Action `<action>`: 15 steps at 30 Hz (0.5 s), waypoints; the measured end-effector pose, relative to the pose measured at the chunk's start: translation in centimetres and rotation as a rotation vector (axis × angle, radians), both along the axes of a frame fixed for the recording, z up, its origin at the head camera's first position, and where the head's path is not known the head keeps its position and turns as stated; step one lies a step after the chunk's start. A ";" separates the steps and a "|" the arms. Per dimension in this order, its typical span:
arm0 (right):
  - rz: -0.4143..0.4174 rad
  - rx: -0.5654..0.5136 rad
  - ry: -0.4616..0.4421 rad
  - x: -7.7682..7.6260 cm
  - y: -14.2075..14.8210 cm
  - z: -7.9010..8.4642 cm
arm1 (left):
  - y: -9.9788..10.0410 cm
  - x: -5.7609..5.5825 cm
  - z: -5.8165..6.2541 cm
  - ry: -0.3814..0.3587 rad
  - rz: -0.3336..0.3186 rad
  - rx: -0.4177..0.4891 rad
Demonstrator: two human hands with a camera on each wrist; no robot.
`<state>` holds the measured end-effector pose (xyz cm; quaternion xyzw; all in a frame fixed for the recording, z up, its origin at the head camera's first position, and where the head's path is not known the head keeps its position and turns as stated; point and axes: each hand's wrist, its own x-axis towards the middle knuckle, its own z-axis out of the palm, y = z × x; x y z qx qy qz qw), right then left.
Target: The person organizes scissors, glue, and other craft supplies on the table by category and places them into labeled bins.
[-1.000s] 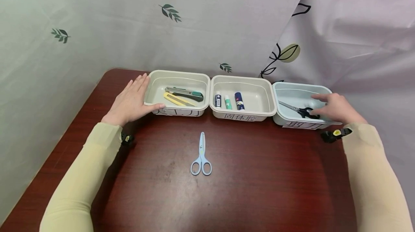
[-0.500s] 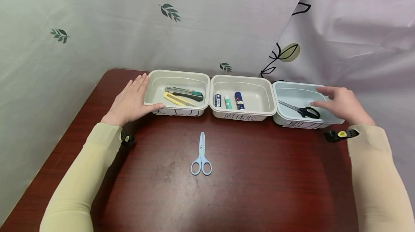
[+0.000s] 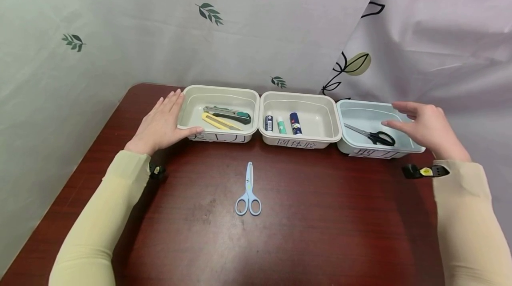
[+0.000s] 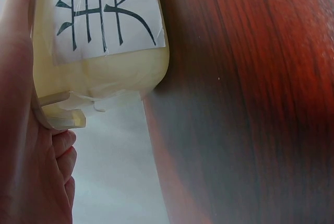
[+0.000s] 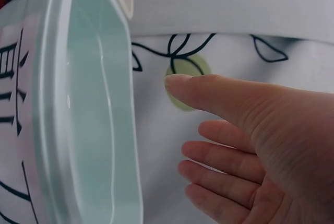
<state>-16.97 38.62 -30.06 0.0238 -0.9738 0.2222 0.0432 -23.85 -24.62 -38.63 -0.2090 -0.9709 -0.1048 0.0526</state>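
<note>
My left hand (image 3: 162,121) rests along the left end of a cream bin (image 3: 224,90), fingers straight and thumb on its front rim. A yellow box cutter (image 3: 214,121) and a black-and-grey box cutter (image 3: 240,119) lie in that bin. At the right, my right hand (image 3: 430,128) hovers by the right end of a pale blue bin (image 3: 362,105), holding nothing, thumb and fingers apart. Black-handled scissors (image 3: 380,138) lie inside it. In the right wrist view the loose fingers (image 5: 224,182) are clear of the bin wall. Light blue scissors (image 3: 249,188) lie on the table.
Between the two outer bins stands another cream bin (image 3: 300,96) with glue sticks (image 3: 295,123) in it. All three have handwritten labels in front. A leaf-print cloth (image 3: 140,33) hangs behind the dark red table (image 3: 320,215).
My right hand has drawn out of the pale blue bin, up and to the right, away from the black scissors. The left hand has stayed where it was.
</note>
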 end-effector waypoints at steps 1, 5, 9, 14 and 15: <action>-0.004 -0.005 0.007 0.1 -0.2 0.1 | 0.0 0.0 0.0 0.000 -0.001 0.000; -0.014 -0.018 0.037 0.6 -0.7 0.7 | 0.1 -0.1 0.0 0.001 -0.004 0.000; -0.013 -0.020 0.085 1.0 -1.3 1.0 | 0.0 -0.1 0.1 0.002 -0.002 0.000; -0.009 -0.032 0.134 1.5 -2.5 1.3 | 0.0 -0.2 0.1 0.004 -0.003 -0.004; -0.009 -0.040 0.140 1.6 -2.7 1.4 | 0.1 -0.2 0.1 0.005 -0.004 -0.004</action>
